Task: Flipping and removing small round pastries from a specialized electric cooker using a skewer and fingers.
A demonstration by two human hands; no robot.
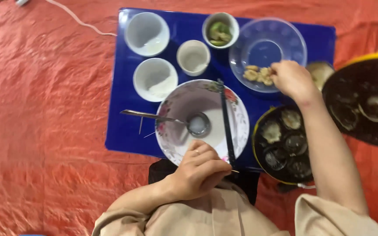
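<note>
Left hand (200,168) closest to the lens, curled around the near end of dark chopsticks (226,120), knuckles resting on the rim of a flowered plate (239,116). Chopsticks laid straight across that plate, tips pointing away toward the cups. Metal spoon (165,119) sitting in the plate too, bowl end near the middle, handle sticking out left over a blue mat (123,126). Right hand (292,78) reaching into a clear glass bowl (267,41), fingers pinched on some small yellowish pieces (257,74) at the near edge. Just below that arm, round dark mold pan (281,144) with filled cups, yellow rim. Three white cups and one holding green bits at the mat's far side, all on orange cloth.
</note>
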